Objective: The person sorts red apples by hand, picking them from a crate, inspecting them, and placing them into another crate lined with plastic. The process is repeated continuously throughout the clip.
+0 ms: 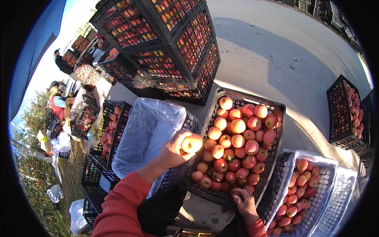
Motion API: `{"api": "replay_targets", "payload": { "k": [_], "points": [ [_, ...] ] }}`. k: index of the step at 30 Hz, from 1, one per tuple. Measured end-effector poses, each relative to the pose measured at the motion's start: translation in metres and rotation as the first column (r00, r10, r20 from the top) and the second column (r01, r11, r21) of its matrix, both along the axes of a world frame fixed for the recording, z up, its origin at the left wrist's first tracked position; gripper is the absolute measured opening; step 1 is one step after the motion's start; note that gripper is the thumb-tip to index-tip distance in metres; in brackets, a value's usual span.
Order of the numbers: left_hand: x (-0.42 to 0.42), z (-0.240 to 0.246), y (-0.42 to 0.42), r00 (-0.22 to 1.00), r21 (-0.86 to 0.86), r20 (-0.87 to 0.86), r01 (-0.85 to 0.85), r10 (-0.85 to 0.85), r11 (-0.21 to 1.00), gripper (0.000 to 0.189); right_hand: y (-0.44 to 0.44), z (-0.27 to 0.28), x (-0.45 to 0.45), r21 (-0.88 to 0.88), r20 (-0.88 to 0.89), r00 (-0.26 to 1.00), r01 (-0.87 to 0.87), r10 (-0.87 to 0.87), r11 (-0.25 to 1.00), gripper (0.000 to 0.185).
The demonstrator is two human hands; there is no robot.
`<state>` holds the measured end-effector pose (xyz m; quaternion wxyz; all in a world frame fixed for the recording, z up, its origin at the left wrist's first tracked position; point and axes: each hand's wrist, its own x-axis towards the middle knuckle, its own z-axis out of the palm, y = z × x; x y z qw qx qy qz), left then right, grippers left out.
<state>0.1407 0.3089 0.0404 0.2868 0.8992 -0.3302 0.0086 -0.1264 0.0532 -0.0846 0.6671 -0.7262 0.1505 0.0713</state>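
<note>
My left hand (175, 148) grips a red-and-yellow apple (192, 143) and holds it up over the gap between two crates. Below and to its right is a black plastic crate (279, 118) filled with loose pinkish-red apples (237, 141), with a green leaf (228, 157) among them. At the near rim of this crate rests my right hand (245, 205), its fingers curled beside the closest apples; whether they hold anything is hidden. Left of the apple crate stands another crate lined with a clear plastic bag (148, 133), and I see no apples in it.
Tall stacked crates of apples (165, 44) rise straight ahead. On the right are a plastic-lined crate partly filled with apples (328, 174) and a farther apple crate (340, 118). At left stand more crates (111, 130). One person sits (57, 102) and another stands (62, 63) farther off.
</note>
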Motion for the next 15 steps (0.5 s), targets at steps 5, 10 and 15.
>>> {"api": "replay_targets", "payload": {
  "k": [5,10,15],
  "points": [
    [0.013,-0.017,0.099,0.908,0.007,-0.114,-0.404,0.402,0.915,0.068,-0.001,0.002,0.004,-0.040,0.010,1.000,0.001,-0.001,0.999,0.026],
    [0.005,-0.096,0.223,0.522,0.053,-0.407,-0.806,0.750,0.590,0.076,0.002,-0.011,-0.001,0.045,-0.041,0.998,0.056,-0.055,0.997,0.026],
    [-0.029,-0.151,0.262,0.353,0.426,-0.387,-0.751,0.852,0.504,0.080,-0.001,-0.013,-0.003,0.073,-0.113,0.990,0.097,-0.089,0.993,0.026]
  ]
}}
